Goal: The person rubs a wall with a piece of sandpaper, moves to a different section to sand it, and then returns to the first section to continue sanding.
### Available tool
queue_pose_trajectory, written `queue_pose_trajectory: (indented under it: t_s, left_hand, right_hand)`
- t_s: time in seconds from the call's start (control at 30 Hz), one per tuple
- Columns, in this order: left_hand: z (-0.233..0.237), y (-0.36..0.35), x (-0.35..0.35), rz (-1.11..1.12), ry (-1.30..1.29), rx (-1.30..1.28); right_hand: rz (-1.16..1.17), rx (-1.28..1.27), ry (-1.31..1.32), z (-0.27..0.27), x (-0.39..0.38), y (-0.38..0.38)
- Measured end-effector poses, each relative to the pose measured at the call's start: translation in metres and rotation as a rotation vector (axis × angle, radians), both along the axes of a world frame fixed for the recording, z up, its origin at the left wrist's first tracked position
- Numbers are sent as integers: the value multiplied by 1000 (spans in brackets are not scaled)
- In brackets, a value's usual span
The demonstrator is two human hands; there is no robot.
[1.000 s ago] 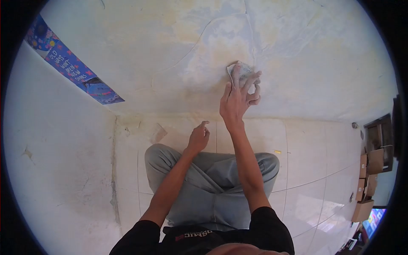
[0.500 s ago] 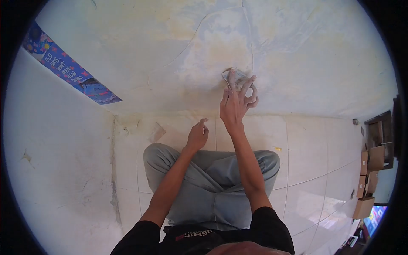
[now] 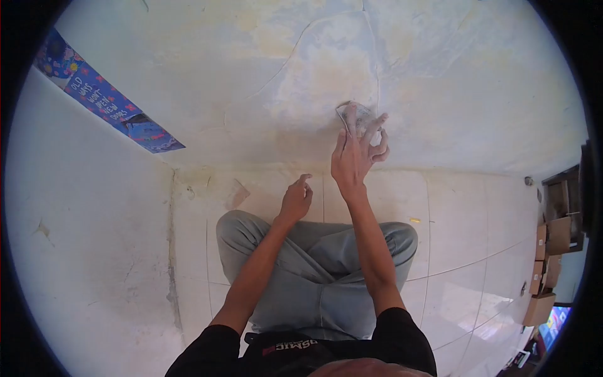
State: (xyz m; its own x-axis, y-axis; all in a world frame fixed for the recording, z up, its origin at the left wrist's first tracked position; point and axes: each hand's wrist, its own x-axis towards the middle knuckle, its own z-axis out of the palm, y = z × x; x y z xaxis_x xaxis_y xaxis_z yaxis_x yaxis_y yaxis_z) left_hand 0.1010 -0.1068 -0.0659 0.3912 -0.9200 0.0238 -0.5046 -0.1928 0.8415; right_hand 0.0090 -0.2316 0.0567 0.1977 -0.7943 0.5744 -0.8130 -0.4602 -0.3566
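My right hand (image 3: 355, 154) presses a small folded piece of sandpaper (image 3: 362, 119) against the wall (image 3: 427, 125), low down and just under a vertical crack. Its index finger lies over the sheet, while the other fingers are spread and bent around the sheet's right side. Pale dust coats the fingertips. My left hand (image 3: 296, 198) hovers over the crossed legs near the left knee, fingers loosely curled with the index finger apart, and nothing shows in it. The wall around the sandpaper has pale, yellowish patches and several cracks.
A blue lettered strip (image 3: 103, 97) runs along the left wall. On the tiled floor (image 3: 458, 220) lie a brownish flat scrap (image 3: 237, 195) and a small yellow bit (image 3: 414, 220). Cardboard boxes (image 3: 540, 310) and a lit screen (image 3: 554, 323) stand at the far right.
The whole view has shifted slightly to the right. My right hand and the sandpaper have moved a very little along the wall; my left hand keeps its pose.
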Motion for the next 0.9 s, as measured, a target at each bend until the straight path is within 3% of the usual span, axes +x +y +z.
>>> queue_pose_trajectory:
  t_s: [0.2,0.3,0.4,0.47,0.63,0.7,0.9]
  left_hand:
    - [-9,-2,2,5,-6,-50]
    - [-10,-3,1,4,-45,-24]
    - [-9,0,-2,15,-5,-12]
    - [-12,-2,0,11,-37,-68]
    - [-11,1,-1,4,-27,-29]
    - [-8,-2,2,7,-21,-61]
    - [-6,-1,1,1,-13,-38]
  right_hand:
    - [10,5,3,-11,6,-10]
    - [24,-5,-45,28,9,-9]
    - [62,11,-43,29,6,-5]
    - [38,-2,-29,0,2,-5]
    - [15,66,7,28,8,-1]
    - [59,-33,-16,40,13,-6]
    - [18,8,4,2,4,-6]
